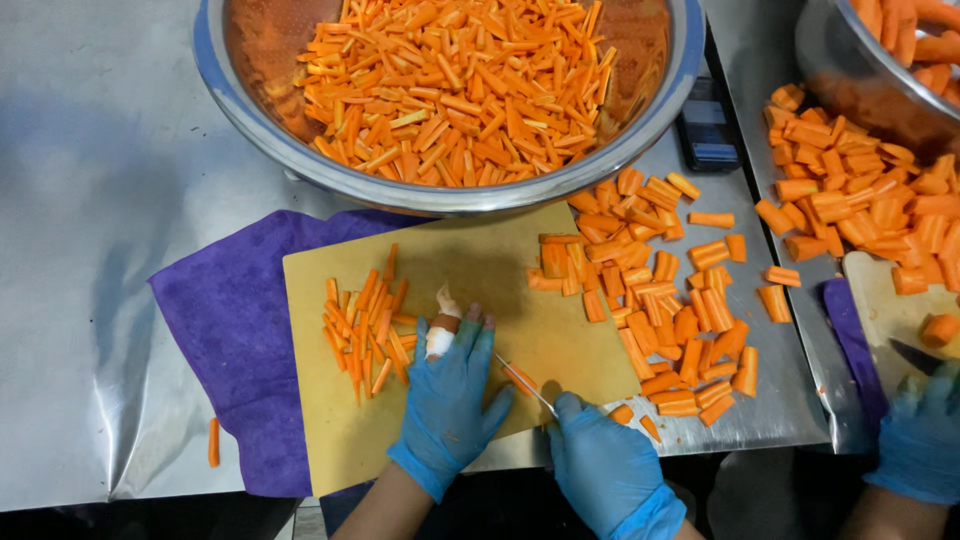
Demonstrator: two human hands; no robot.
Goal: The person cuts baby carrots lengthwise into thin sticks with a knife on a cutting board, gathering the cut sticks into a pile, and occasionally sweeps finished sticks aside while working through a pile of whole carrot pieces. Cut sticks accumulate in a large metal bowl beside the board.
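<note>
Your left hand (447, 395) presses fingers together on a carrot piece (519, 378) near the cutting board's (470, 275) front edge — steadying it — while your right hand (603, 465) grips the knife (527, 384), fingers curled, slicing sticks.

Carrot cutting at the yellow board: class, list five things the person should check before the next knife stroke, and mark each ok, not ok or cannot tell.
1. Left hand pins the carrot piece on the cutting board: ok.
2. Left fingertips clear of the knife blade: cannot tell, they sit very close.
3. Right hand grips the knife handle firmly: ok.
4. Purple cloth lies under the board against slipping: ok.
5. Cut carrot sticks lie away from the blade, on the board's left side: ok.
</note>
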